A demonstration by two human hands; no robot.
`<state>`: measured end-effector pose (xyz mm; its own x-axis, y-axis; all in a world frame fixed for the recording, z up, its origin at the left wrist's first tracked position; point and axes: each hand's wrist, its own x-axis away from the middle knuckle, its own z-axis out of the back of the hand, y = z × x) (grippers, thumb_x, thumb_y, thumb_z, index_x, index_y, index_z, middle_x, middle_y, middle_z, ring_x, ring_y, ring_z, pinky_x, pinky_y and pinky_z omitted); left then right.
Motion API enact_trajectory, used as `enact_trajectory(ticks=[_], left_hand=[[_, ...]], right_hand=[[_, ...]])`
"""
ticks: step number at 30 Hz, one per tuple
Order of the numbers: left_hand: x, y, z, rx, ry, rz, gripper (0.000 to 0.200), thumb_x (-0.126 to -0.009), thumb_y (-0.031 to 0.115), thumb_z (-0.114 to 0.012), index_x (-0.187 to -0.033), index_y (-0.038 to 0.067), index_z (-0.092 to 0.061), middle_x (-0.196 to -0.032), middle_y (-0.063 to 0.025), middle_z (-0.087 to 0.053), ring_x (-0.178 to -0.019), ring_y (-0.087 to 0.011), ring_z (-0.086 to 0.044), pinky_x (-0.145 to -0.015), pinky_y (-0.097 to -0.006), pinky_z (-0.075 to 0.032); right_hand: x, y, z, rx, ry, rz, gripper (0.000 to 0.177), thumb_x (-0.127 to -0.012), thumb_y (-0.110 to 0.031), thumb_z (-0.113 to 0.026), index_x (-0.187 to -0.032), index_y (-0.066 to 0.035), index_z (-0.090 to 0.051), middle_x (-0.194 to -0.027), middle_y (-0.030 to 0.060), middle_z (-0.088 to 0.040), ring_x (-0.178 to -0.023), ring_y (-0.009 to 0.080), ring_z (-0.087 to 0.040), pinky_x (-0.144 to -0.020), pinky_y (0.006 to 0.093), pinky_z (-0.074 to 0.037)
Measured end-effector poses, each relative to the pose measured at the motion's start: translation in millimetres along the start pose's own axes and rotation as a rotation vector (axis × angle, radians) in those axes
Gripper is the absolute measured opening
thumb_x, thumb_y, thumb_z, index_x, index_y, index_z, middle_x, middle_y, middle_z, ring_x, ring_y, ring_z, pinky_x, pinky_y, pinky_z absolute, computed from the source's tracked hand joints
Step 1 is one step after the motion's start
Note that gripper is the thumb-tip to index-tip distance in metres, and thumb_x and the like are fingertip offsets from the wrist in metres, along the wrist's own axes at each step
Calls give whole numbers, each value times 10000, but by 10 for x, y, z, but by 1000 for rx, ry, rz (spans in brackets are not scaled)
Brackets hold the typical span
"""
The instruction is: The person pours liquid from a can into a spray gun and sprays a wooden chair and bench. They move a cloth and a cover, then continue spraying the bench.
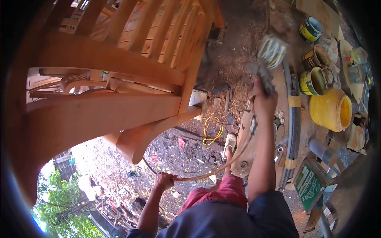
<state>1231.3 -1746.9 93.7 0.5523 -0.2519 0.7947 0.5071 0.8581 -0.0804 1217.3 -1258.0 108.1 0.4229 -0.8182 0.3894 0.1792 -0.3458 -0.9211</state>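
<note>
My left hand is closed round a brown hose low in the middle of the view. The hose curves up towards my right hand, which grips a dark, blurred tool. Just above that tool is a pale, cup-like part, smeared by motion; I cannot tell whether the two are joined. A large wooden piece of furniture with slats stands on the left, its curved lower end above my left hand.
Paint tins and a yellow bucket stand on the bench at right. Below them is a green tin. A yellow cord lies on the littered ground. A dark pipe runs along the bench.
</note>
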Motion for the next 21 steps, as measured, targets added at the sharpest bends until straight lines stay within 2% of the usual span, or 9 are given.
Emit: enact_trajectory(ticks=[3,5,6,7,10,11,16,19,21], left_hand=[[162,-143,-103,-23,109,-79,236,-854,350,-582,-749,187,-716,-705,-75,-664,-676,-290,-644,-668,-414,-514],[378,-206,-66,2,143,-73,202,-842,303,-604,-715,186,-708,-671,-60,-654,-646,-274,-637,-655,-402,-511],[380,-447,-291,-67,123,-58,151,-818,249,-620,-705,195,-704,-662,-56,-653,-648,-255,-640,-647,-383,-512],[471,-519,-305,-98,139,-94,159,-817,259,-610,-701,197,-700,-666,-58,-654,-652,-252,-643,-650,-386,-511],[651,-840,-461,-202,45,-59,248,-852,327,-551,-719,189,-708,-668,-61,-656,-665,-252,-648,-681,-396,-510],[693,-1002,-584,-206,32,-78,294,-868,358,-527,-724,178,-709,-669,-66,-656,-670,-255,-649,-693,-397,-509],[692,-1331,-1117,-345,-147,35,416,-905,411,-460,-757,111,-708,-735,-118,-671,-778,-294,-657,-827,-449,-464],[675,-1433,-1453,-325,-86,-22,399,-880,406,-489,-694,107,-676,-708,-142,-650,-716,-337,-639,-684,-462,-497],[591,-1579,-1807,-262,-52,-26,425,-890,416,-464,-706,100,-681,-710,-144,-650,-718,-347,-636,-712,-476,-497]], right_hand=[[521,297,97,24,-87,-62,275,-907,-300,-621,-976,-39,-674,-714,24,-656,-574,77,-556,-515,266,-420],[865,662,104,70,-90,39,264,-909,-272,-622,-975,-19,-663,-745,26,-670,-540,54,-549,-468,233,-397],[1013,835,86,73,-77,49,261,-912,-261,-619,-981,-13,-661,-747,26,-670,-593,61,-563,-527,237,-418],[1144,1021,62,75,-67,58,257,-915,-249,-616,-988,-6,-658,-749,27,-670,-646,68,-578,-586,241,-438],[1450,1531,-19,35,-25,-1,249,-925,-221,-599,-969,19,-647,-747,49,-664,-690,96,-606,-638,247,-452],[1523,1741,-39,-5,-26,-13,267,-922,-226,-589,-1040,8,-641,-719,66,-653,-634,112,-597,-597,276,-456],[1926,2628,-73,-10,-75,-62,255,-917,-230,-592,-996,5,-651,-718,87,-668,-650,156,-637,-606,303,-475],[2177,3067,-126,87,-78,11,252,-912,-226,-595,-993,5,-653,-710,101,-666,-641,178,-643,-600,328,-479],[2317,3235,-157,105,-69,-32,279,-920,-251,-596,-910,22,-653,-741,80,-686,-694,163,-651,-663,308,-479]])
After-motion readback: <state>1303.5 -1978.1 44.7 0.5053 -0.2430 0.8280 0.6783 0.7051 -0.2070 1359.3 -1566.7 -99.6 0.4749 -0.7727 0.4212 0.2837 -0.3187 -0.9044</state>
